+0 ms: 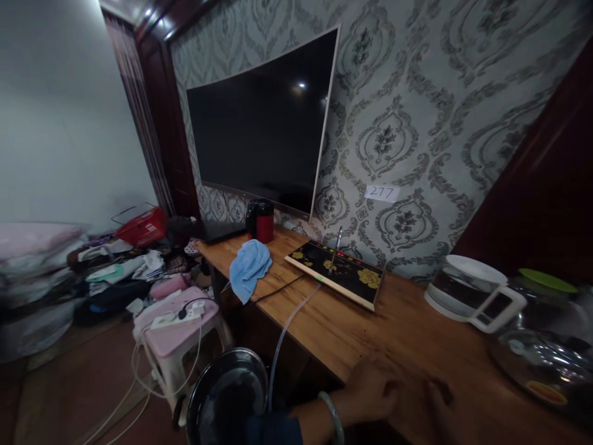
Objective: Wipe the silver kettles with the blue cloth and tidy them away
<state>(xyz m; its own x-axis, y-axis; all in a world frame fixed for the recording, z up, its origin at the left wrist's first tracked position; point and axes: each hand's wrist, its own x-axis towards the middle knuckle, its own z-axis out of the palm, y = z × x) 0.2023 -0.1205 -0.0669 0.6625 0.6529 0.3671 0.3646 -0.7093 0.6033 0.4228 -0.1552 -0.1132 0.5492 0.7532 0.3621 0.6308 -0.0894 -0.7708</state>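
the left hand [370, 389] lies flat on the near edge of the wooden bench [333, 327], a bangle [332, 415] on its wrist; its grip is blurred, so i cannot tell if it holds anything. no other hand shows. to the right, near, stand a white-lidded glass jug [467, 290] and a shiny pot [542, 352]. farther along lie a black flowered tray [338, 272], a blue cloth [249, 267] left of it, and a red kettle [260, 220] below the dark screen [264, 123].

Blurred hand [370, 390], kettle [542, 346] edge-cropped
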